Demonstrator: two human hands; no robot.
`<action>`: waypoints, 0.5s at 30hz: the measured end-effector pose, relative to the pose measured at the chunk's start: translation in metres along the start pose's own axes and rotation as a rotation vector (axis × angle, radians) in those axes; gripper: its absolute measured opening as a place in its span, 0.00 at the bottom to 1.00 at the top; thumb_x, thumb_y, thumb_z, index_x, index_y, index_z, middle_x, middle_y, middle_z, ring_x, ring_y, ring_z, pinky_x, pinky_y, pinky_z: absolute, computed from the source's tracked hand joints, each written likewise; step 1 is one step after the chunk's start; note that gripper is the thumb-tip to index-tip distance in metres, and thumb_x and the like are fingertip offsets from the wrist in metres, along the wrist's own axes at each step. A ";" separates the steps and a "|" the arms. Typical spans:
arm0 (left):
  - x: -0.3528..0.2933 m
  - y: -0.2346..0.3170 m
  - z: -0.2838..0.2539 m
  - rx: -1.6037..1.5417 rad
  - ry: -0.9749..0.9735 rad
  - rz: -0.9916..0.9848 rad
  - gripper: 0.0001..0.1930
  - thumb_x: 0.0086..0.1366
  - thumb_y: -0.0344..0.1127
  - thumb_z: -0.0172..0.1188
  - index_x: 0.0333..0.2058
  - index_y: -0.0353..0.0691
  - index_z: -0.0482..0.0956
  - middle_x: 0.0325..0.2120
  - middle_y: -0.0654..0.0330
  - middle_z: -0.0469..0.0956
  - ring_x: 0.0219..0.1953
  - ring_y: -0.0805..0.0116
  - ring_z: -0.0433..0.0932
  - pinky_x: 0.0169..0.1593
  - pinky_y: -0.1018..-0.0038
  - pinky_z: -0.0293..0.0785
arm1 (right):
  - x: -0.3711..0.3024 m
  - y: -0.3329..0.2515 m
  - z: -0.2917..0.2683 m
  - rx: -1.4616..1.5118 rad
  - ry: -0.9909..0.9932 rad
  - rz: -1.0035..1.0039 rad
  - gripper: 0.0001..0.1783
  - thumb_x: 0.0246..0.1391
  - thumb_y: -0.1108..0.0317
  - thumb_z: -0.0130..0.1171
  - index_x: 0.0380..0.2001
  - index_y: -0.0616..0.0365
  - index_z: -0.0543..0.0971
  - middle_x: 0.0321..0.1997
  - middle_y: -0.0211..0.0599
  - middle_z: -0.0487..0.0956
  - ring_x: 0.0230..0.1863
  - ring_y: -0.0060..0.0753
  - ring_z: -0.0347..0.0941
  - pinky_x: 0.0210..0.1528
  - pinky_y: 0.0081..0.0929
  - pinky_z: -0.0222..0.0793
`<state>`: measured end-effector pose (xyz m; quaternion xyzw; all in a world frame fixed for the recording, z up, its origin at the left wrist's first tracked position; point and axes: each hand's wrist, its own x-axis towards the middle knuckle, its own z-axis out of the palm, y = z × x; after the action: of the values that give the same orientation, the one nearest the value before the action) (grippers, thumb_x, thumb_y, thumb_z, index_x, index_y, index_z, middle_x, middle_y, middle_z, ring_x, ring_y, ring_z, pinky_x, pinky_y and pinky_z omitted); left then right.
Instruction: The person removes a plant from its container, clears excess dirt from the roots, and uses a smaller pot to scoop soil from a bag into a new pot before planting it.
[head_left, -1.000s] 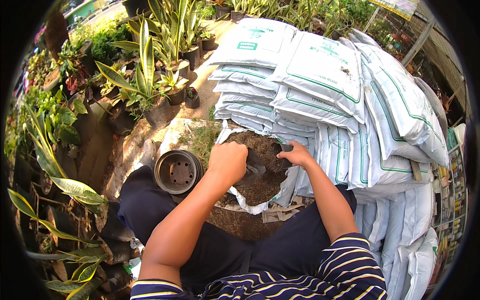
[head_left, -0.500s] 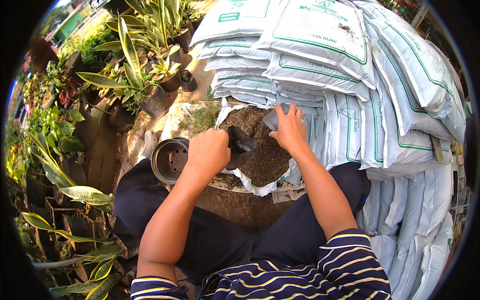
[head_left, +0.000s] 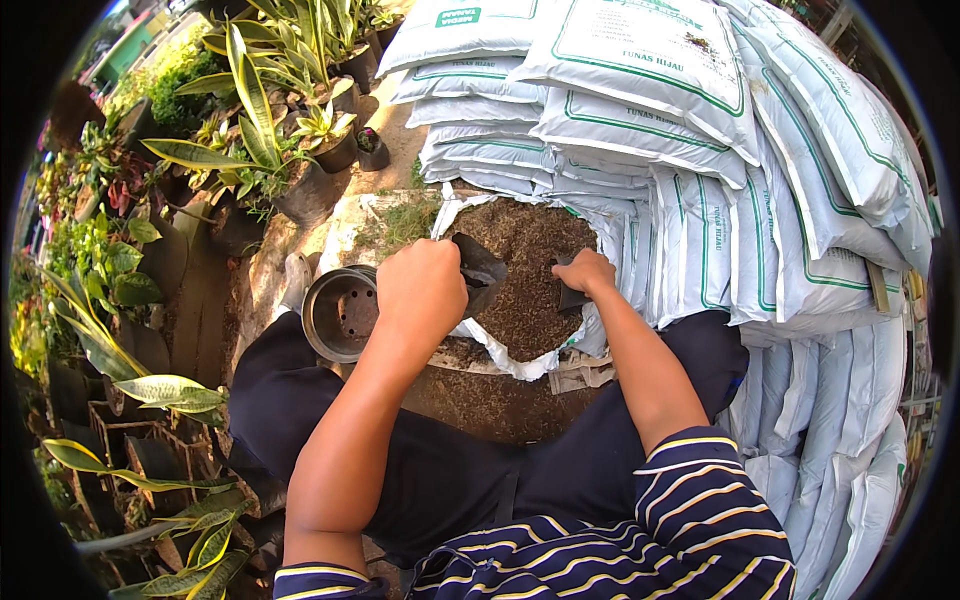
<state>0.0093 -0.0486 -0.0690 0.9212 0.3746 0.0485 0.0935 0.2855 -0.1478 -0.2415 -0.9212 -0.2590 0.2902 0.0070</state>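
Note:
A white sack (head_left: 497, 352) stands open between my legs, with loose brown potting soil (head_left: 530, 240) inside. My left hand (head_left: 425, 285) is closed at its left rim, gripping what looks like a black plastic plant bag (head_left: 483, 268). The bag's mouth gapes over the soil. At the sack's right side my right hand (head_left: 588, 272) is closed around a small dark grey cup (head_left: 571, 297). The cup's lower part touches or sits in the soil, and my fingers cover some of it.
An empty round dark pot (head_left: 312, 318) with drainage holes stands left of my left wrist. White bags (head_left: 640, 60) with green print are stacked high at the right and back. Potted snake plants (head_left: 258, 120) line the left.
My right hand has moved down and toward me, bringing the grey cup from the sack's far rim to the soil at its right side. My left hand shifted slightly with the bag.

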 end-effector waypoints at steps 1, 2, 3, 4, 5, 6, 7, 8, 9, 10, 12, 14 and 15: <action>-0.001 0.000 0.001 0.000 -0.017 0.002 0.10 0.57 0.30 0.60 0.35 0.41 0.90 0.30 0.44 0.85 0.34 0.43 0.85 0.42 0.54 0.82 | -0.003 -0.004 0.000 0.026 -0.002 -0.010 0.39 0.47 0.38 0.69 0.54 0.58 0.84 0.59 0.50 0.82 0.60 0.52 0.78 0.64 0.47 0.71; -0.001 0.000 0.001 -0.005 -0.024 0.007 0.11 0.57 0.29 0.60 0.36 0.41 0.90 0.30 0.44 0.85 0.35 0.44 0.85 0.42 0.54 0.82 | -0.006 -0.008 -0.005 0.050 0.006 -0.020 0.40 0.47 0.38 0.70 0.55 0.58 0.83 0.60 0.51 0.81 0.61 0.54 0.77 0.64 0.48 0.72; -0.002 0.001 0.000 -0.011 -0.030 0.012 0.12 0.56 0.28 0.60 0.37 0.41 0.90 0.30 0.44 0.85 0.35 0.44 0.85 0.42 0.54 0.82 | -0.010 -0.013 -0.010 0.073 0.013 -0.030 0.40 0.47 0.39 0.70 0.56 0.58 0.82 0.61 0.52 0.80 0.62 0.55 0.76 0.63 0.49 0.72; -0.003 0.002 0.000 -0.015 -0.022 0.015 0.13 0.56 0.27 0.60 0.38 0.41 0.90 0.30 0.44 0.85 0.35 0.44 0.86 0.42 0.55 0.82 | -0.016 -0.016 -0.012 0.024 0.076 -0.052 0.41 0.47 0.41 0.72 0.58 0.58 0.80 0.63 0.53 0.78 0.64 0.57 0.74 0.63 0.49 0.73; -0.005 0.001 -0.001 -0.018 -0.009 0.012 0.14 0.55 0.26 0.60 0.39 0.41 0.89 0.30 0.45 0.85 0.35 0.44 0.86 0.41 0.55 0.82 | -0.031 -0.023 -0.017 -0.028 0.139 -0.082 0.42 0.47 0.42 0.74 0.60 0.58 0.78 0.65 0.54 0.76 0.66 0.59 0.71 0.63 0.49 0.73; -0.006 0.001 -0.001 -0.021 0.000 0.010 0.15 0.54 0.25 0.60 0.40 0.41 0.89 0.30 0.45 0.85 0.35 0.44 0.86 0.41 0.55 0.82 | -0.042 -0.028 -0.023 -0.077 0.199 -0.109 0.44 0.46 0.44 0.76 0.62 0.58 0.76 0.67 0.55 0.73 0.68 0.61 0.69 0.63 0.50 0.74; -0.006 0.001 -0.002 -0.022 0.000 0.000 0.15 0.54 0.24 0.60 0.40 0.41 0.89 0.30 0.45 0.85 0.35 0.45 0.86 0.41 0.55 0.82 | -0.049 -0.032 -0.033 -0.098 0.235 -0.129 0.45 0.46 0.46 0.77 0.63 0.58 0.75 0.68 0.55 0.71 0.70 0.62 0.66 0.64 0.49 0.74; -0.005 0.001 -0.003 -0.022 -0.008 -0.006 0.16 0.53 0.23 0.60 0.40 0.40 0.89 0.30 0.45 0.85 0.35 0.45 0.86 0.40 0.55 0.81 | -0.056 -0.034 -0.038 -0.114 0.264 -0.142 0.46 0.46 0.48 0.78 0.64 0.57 0.73 0.70 0.56 0.68 0.71 0.63 0.63 0.64 0.49 0.74; -0.005 0.000 -0.004 -0.020 -0.016 -0.011 0.16 0.52 0.23 0.61 0.40 0.40 0.88 0.30 0.45 0.85 0.35 0.45 0.86 0.40 0.55 0.81 | -0.059 -0.036 -0.041 -0.130 0.293 -0.156 0.47 0.46 0.50 0.80 0.66 0.57 0.72 0.71 0.56 0.66 0.73 0.64 0.60 0.64 0.48 0.75; -0.007 -0.001 -0.003 -0.022 -0.013 -0.010 0.16 0.52 0.23 0.61 0.39 0.39 0.88 0.30 0.45 0.85 0.35 0.45 0.86 0.40 0.55 0.81 | -0.056 -0.034 -0.042 -0.129 0.310 -0.154 0.46 0.45 0.52 0.81 0.65 0.57 0.72 0.72 0.55 0.66 0.73 0.63 0.59 0.64 0.48 0.75; -0.007 -0.001 -0.005 -0.027 0.003 0.003 0.15 0.51 0.23 0.61 0.38 0.39 0.88 0.30 0.45 0.85 0.35 0.45 0.86 0.39 0.55 0.81 | -0.050 -0.027 -0.043 -0.130 0.339 -0.134 0.46 0.45 0.52 0.81 0.65 0.57 0.72 0.71 0.55 0.66 0.73 0.63 0.60 0.65 0.49 0.74; -0.009 -0.003 -0.006 -0.029 0.001 0.005 0.15 0.51 0.23 0.61 0.38 0.39 0.88 0.29 0.45 0.85 0.35 0.45 0.86 0.39 0.55 0.81 | -0.037 -0.014 -0.041 -0.106 0.341 -0.092 0.47 0.45 0.53 0.81 0.66 0.57 0.71 0.70 0.55 0.67 0.73 0.63 0.60 0.66 0.49 0.72; -0.009 -0.002 -0.007 -0.030 0.003 0.010 0.15 0.51 0.23 0.60 0.38 0.38 0.88 0.29 0.44 0.84 0.35 0.45 0.86 0.39 0.54 0.81 | -0.024 -0.002 -0.036 -0.081 0.333 -0.058 0.48 0.45 0.53 0.81 0.66 0.56 0.70 0.70 0.55 0.67 0.73 0.64 0.60 0.67 0.49 0.72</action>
<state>0.0000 -0.0526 -0.0628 0.9215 0.3694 0.0560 0.1065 0.2870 -0.1527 -0.1984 -0.9482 -0.2922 0.1224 0.0210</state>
